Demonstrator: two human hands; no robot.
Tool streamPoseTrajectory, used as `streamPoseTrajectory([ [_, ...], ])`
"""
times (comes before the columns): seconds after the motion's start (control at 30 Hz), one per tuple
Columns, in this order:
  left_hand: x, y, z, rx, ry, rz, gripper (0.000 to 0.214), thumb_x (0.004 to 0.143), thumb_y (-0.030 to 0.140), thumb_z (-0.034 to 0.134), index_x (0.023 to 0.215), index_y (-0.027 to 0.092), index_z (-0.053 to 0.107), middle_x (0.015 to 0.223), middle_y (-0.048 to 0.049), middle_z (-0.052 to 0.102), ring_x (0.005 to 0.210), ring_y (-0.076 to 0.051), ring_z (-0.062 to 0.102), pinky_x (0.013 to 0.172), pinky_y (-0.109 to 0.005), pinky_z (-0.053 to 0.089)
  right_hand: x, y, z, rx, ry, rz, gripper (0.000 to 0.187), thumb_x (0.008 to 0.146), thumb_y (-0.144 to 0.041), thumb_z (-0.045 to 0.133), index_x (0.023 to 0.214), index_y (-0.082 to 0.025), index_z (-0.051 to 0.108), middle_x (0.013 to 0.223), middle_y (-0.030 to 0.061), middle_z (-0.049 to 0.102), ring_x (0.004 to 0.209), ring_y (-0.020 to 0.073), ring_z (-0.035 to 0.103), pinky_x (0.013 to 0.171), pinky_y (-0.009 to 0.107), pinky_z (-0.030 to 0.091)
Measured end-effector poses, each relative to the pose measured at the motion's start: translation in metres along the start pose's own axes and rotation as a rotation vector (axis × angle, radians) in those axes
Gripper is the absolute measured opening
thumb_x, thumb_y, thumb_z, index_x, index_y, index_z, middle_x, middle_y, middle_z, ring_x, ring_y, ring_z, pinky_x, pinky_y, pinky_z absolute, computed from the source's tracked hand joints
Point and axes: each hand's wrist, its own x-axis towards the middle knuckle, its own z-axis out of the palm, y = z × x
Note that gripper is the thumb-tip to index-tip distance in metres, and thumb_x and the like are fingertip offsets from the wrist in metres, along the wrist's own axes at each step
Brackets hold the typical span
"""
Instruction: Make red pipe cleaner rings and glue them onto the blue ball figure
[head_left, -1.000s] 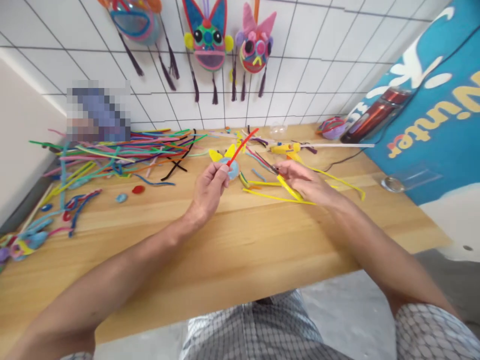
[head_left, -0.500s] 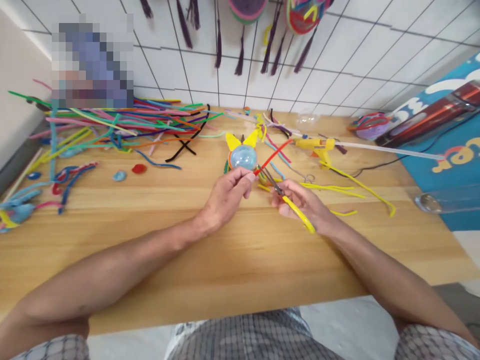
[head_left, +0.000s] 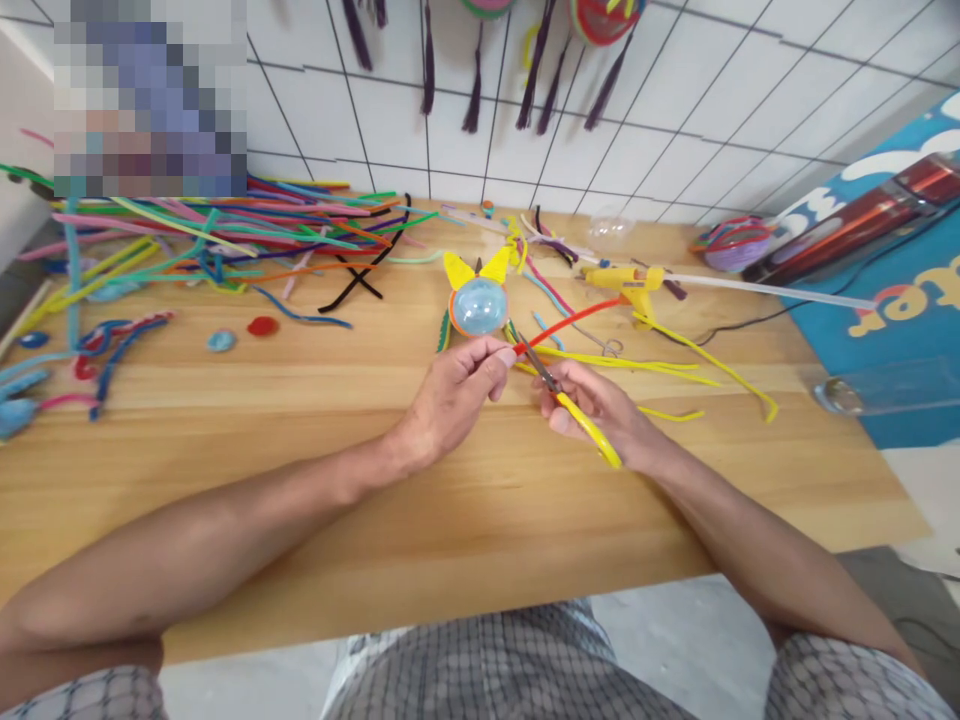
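Observation:
Between thumb and fingers of my left hand (head_left: 466,392) is a red pipe cleaner (head_left: 574,318), its long end reaching out to the right. My right hand (head_left: 592,405) is closed on yellow-handled scissors (head_left: 589,428). The scissor blades meet the red pipe cleaner close to my left fingertips; whether they have cut into it I cannot tell. Just beyond my left hand sits a round figure (head_left: 480,307) with a clear dome over light blue, an orange rim and yellow pointed ears.
A yellow glue gun (head_left: 628,284) lies behind my right hand, near yellow pipe cleaners (head_left: 645,363). Many coloured pipe cleaners (head_left: 300,240) are heaped at the back left. A red coil (head_left: 263,327) and a blue coil (head_left: 221,341) lie left. A dark red flask (head_left: 847,225) is far right.
The free end of the red pipe cleaner has swung lower and further right. Both hands keep their grips, and the whole view has shifted slightly.

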Motion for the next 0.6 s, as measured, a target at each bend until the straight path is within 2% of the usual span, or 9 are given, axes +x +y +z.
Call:
streamPoseTrajectory([
  [0.27,-0.0032,-0.0031,0.0039,-0.018,-0.025,0.020,0.034,0.101,0.043,0.061,0.075,0.021,0.059,0.065,0.0033,0.051,0.062,-0.012,0.043,0.065,-0.028,0.041,-0.0008,-0.0021,0.0059,0.068,0.000,-0.030,0.067,0.077,-0.078,0.089,0.111,-0.026,0.063,0.085,-0.0020,0.063,0.070,0.0145,0.052,0.062,0.029,0.041],
  [0.6,-0.0032,-0.0059,0.0046,-0.028,-0.026,0.035,0.030,0.102,0.038,0.060,0.077,0.021,0.061,0.066,0.0035,0.052,0.062,-0.012,0.043,0.065,-0.028,0.040,-0.0007,-0.0027,0.0078,0.069,-0.002,-0.031,0.067,0.078,-0.080,0.088,0.109,-0.026,0.062,0.087,-0.0018,0.063,0.072,0.0143,0.053,0.065,0.029,0.041],
])
